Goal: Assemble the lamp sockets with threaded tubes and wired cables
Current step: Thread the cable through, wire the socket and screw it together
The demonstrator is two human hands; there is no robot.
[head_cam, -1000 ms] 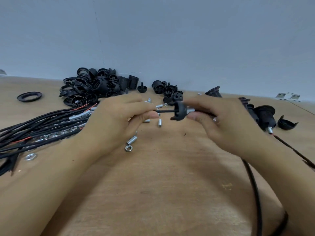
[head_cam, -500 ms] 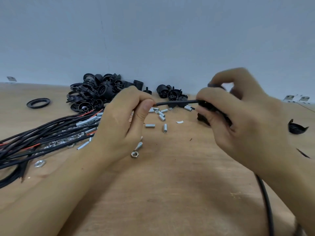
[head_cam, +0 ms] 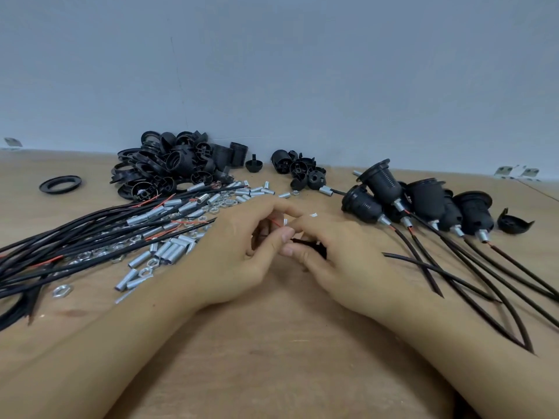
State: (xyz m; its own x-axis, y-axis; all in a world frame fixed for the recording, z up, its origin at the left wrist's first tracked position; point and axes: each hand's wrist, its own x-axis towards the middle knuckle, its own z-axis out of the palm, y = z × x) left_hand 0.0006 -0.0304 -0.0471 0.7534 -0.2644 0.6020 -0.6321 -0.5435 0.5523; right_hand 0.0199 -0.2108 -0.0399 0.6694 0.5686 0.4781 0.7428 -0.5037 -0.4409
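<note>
Pinching a red wire [head_cam: 276, 222], both hands [head_cam: 239, 255] meet above the table [head_cam: 272, 343].

No legible text or markings anywhere.

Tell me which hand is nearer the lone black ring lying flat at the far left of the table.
Left. The left hand sits mid-table, right of the black ring and closer to the camera, with the cable bundle between them. The right hand lies farther right, beyond the left hand.
</note>
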